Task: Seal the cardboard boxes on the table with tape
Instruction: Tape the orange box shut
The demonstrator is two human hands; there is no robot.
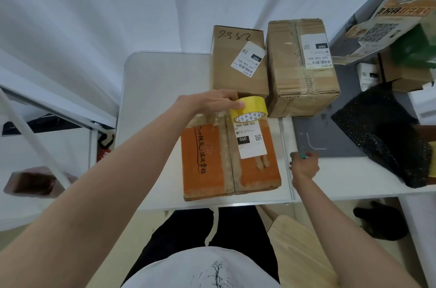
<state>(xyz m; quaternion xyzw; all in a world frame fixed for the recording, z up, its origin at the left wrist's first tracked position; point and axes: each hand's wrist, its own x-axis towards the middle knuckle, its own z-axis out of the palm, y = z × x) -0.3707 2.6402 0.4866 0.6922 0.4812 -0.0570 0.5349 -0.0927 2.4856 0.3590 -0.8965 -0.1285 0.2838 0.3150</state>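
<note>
While our left hand point(212, 100) is gripping the yellow tape roll point(248, 109) above the orange box point(207, 158), our right hand point(304, 165) is clutching a small tool point(303, 155); misaligned tape risks missing the seam.

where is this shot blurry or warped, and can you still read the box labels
Head view: wide-angle bending curves the table edge and the edges of the frame; the right hand and the green thing at right are motion-smeared; the orange box label reads 060 sharply; the yellow tape roll in the left hand is crisp; lighting is soft and even.
</note>
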